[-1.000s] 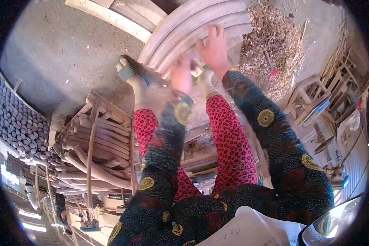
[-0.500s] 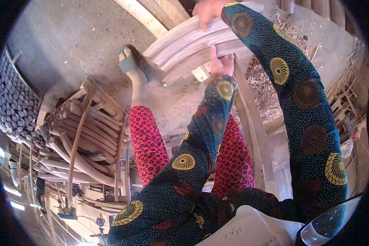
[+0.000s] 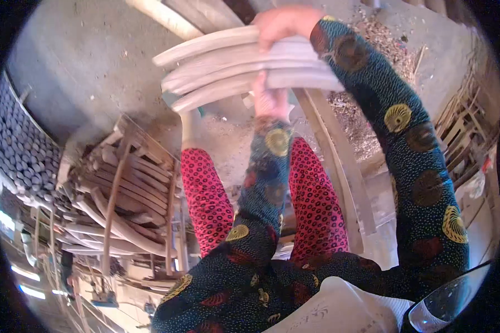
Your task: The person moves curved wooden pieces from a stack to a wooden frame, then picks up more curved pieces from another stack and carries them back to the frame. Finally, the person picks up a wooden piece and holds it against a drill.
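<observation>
Several pale, curved wooden slats point(image 3: 216, 61) are gripped between my two hands, off the floor and blurred by motion. Their left ends fan apart a little. My right hand point(image 3: 290, 23) closes over the upper edge of the bundle near its right part. Below, my left hand point(image 3: 271, 102) presses against the lower slat, its thumb up across the wood and its other fingers mostly hidden. My sandalled foot is largely covered by the slats' left end.
A wooden rack point(image 3: 114, 205) stacked with curved pieces stands at left, beside a big pile of round-ended sticks point(image 3: 25, 144). Long boards point(image 3: 330, 150) run beside my right leg. Wood shavings point(image 3: 361, 130) litter the floor; more timbers point(image 3: 205, 14) lie ahead.
Both hands have shifted left with the slats, which now look raised and nearer to me. The slats' left ends have spread apart and now cover my foot.
</observation>
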`<state>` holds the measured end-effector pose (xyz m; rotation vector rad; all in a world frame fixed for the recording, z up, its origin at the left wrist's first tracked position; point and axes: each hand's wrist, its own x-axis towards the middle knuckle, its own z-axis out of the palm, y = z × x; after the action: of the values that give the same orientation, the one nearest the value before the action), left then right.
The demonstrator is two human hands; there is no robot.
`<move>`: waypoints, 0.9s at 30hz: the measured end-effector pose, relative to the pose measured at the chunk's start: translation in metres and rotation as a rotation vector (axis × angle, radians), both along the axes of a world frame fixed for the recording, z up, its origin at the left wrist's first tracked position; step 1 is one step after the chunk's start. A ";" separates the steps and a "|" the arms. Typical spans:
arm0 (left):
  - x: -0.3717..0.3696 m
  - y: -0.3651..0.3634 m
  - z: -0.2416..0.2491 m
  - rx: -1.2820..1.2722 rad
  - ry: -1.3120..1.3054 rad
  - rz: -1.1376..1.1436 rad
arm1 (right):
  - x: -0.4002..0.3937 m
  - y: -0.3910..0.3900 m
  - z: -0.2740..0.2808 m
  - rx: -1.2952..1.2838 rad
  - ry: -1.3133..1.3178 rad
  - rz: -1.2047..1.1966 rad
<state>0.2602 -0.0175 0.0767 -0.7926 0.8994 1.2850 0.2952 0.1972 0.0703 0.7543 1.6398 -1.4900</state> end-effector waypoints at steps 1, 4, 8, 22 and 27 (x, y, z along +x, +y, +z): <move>-0.021 0.001 0.010 0.005 0.083 -0.089 | -0.003 0.001 0.023 0.035 0.035 -0.126; -0.088 0.015 0.050 -0.087 0.301 -0.310 | -0.020 -0.009 0.060 0.051 0.130 -0.420; -0.178 0.040 0.064 -0.099 0.497 -0.566 | -0.041 -0.046 0.095 -0.086 0.186 -0.966; -0.079 0.129 0.006 0.402 1.133 -2.057 | -0.001 -0.209 0.019 -0.656 0.220 -2.630; -0.036 0.134 -0.033 0.655 1.280 -2.185 | 0.024 -0.216 -0.003 -0.656 0.244 -2.766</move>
<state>0.2243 0.1166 0.0435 1.5545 1.3151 -0.2616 0.3195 -0.0190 0.0668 -1.2690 0.7093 1.5284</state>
